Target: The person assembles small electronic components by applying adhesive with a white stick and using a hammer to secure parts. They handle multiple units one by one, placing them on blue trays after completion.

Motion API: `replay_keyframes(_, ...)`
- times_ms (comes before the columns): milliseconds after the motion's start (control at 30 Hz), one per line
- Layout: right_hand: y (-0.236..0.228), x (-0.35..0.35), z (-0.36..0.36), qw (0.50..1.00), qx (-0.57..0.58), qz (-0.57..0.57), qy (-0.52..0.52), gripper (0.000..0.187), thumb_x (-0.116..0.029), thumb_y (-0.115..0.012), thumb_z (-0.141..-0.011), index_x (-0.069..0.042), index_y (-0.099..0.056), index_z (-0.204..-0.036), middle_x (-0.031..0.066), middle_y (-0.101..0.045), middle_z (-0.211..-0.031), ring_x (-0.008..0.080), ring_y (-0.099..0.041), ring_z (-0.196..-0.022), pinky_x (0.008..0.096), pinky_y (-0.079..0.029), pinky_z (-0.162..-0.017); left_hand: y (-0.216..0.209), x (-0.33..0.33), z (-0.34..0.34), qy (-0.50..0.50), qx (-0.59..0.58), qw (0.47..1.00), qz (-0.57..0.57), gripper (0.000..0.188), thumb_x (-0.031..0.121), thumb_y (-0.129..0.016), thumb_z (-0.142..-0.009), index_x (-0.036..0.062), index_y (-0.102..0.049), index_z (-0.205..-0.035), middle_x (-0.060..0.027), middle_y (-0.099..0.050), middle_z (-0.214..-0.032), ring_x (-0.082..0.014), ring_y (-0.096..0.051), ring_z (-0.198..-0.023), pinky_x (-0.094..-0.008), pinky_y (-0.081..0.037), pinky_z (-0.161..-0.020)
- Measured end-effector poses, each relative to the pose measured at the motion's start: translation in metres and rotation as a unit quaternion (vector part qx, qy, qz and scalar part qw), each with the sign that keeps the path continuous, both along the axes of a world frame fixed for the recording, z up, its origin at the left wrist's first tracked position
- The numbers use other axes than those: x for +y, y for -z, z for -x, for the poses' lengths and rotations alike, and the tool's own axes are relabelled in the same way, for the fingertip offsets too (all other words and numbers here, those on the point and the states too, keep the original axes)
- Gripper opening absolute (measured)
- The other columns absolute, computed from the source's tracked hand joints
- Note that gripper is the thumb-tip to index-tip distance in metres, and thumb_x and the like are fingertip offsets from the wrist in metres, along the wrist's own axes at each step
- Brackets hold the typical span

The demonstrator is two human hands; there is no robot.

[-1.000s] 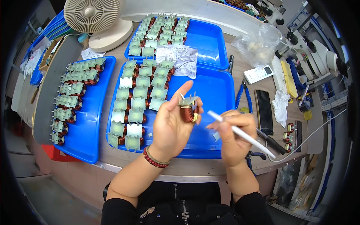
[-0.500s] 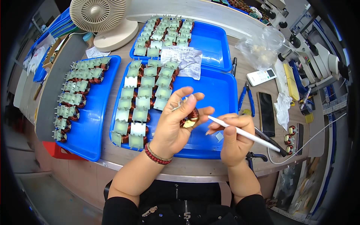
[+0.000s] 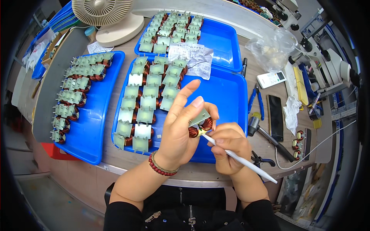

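My left hand (image 3: 181, 131) is closed around a toroidal coil (image 3: 195, 131) of copper wire with a pale green base plate (image 3: 200, 118) and a yellow patch at its core. Part of the coil is hidden behind the fingers. In my right hand (image 3: 230, 148) is a slim white pointed stick (image 3: 249, 165), held like a pen. Its tip meets the coil near the yellow patch. Beneath both hands lies a blue tray (image 3: 227, 90), with rows of similar coils (image 3: 148, 102) standing plate-up along its left side.
More coils fill parts of a far blue tray (image 3: 221, 42) and a left blue tray (image 3: 90, 127). On the right lie a hammer (image 3: 266, 133), blue pliers (image 3: 256, 101), black-handled pliers (image 3: 263, 159), a phone (image 3: 275, 117) and a white remote (image 3: 271, 79). A beige fan (image 3: 120, 30) stands behind.
My right hand has brought the stick left and down onto the coil. In my left hand the coil has turned, so its green plate now shows.
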State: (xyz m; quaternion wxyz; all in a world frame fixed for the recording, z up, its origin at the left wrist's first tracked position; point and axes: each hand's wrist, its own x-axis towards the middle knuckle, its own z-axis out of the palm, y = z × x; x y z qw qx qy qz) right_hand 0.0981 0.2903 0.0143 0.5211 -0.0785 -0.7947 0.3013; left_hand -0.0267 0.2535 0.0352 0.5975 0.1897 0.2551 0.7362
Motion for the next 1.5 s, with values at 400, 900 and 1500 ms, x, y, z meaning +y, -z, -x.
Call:
replay_keyframes(400, 0.008, -0.003, 0.009, 0.999, 0.016, 0.011, 0.04, 0.022, -0.004, -0.067, -0.073, -0.002, -0.048, -0.083, 0.0127, -0.058, -0.072, 0.0278, -0.057, -0.064, 0.0335, -0.047, -0.059, 0.006, 0.0, 0.0, 0.028, -0.118, 0.992, 0.021, 0.026, 0.017, -0.041, -0.088, 0.0048, -0.039, -0.111, -0.0053, -0.046, -0.068, -0.0173, -0.046, -0.073, -0.0281, -0.041, -0.066)
replay_keyframes(900, 0.02, -0.006, 0.019, 0.993, 0.047, 0.056, 0.091, 0.02, -0.007, -0.067, -0.075, -0.002, -0.049, -0.082, 0.0124, -0.056, -0.071, 0.0298, -0.057, -0.064, 0.0345, -0.048, -0.057, 0.015, 0.003, -0.005, -0.037, -0.076, 0.996, -0.01, 0.022, 0.011, -0.043, -0.086, 0.0017, -0.043, -0.106, -0.0053, -0.048, -0.07, -0.0137, -0.045, -0.07, -0.0264, -0.039, -0.067)
replay_keyframes(1500, 0.014, -0.01, 0.017, 0.988, 0.034, 0.138, 0.067, 0.019, -0.014, -0.066, -0.077, -0.009, -0.049, -0.084, 0.0046, -0.061, -0.072, 0.018, -0.058, -0.063, 0.0311, -0.031, -0.073, 0.018, -0.004, -0.013, -0.122, 0.054, 0.986, -0.103, 0.022, 0.013, -0.043, -0.087, -0.0007, -0.042, -0.104, -0.0065, -0.051, -0.072, -0.0099, -0.046, -0.068, -0.0225, -0.039, -0.064)
